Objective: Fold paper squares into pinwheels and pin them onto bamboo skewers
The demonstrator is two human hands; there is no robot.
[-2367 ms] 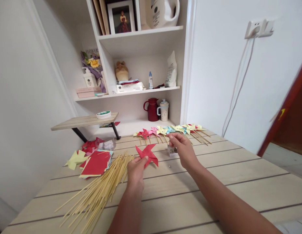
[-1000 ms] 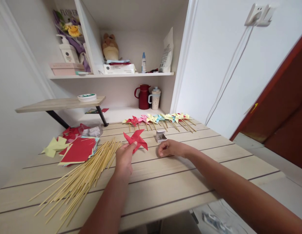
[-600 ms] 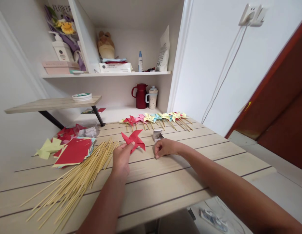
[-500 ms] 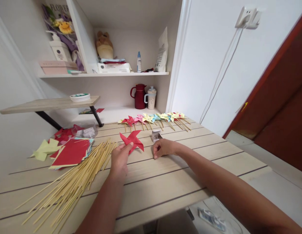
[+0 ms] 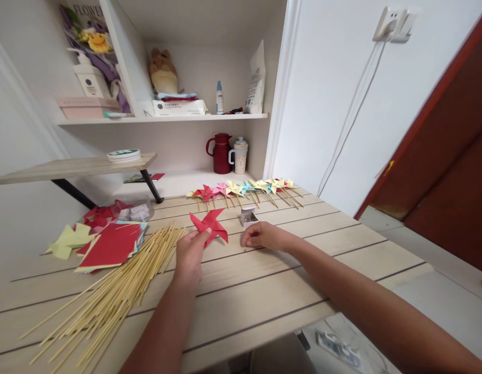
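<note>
We are pinching the red paper pinwheel (image 5: 209,225) by its lower edge in our left hand (image 5: 189,253), holding it just above the wooden table (image 5: 272,291). Our right hand (image 5: 260,236) is resting curled on the table, fingertips together, just beside the small open pin box (image 5: 248,216), near the pinwheel's right.

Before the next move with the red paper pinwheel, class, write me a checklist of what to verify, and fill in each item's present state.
1. Left hand grips the red pinwheel: ok.
2. Pinwheel's folds intact: ok.
3. Right hand holds a pin: cannot tell, fingers curled on the table.
4. Small pin box open, beside right hand: ok.
5. Bamboo sticks close to left hand: ok.
6. Stick already on pinwheel: not ok.
</note>
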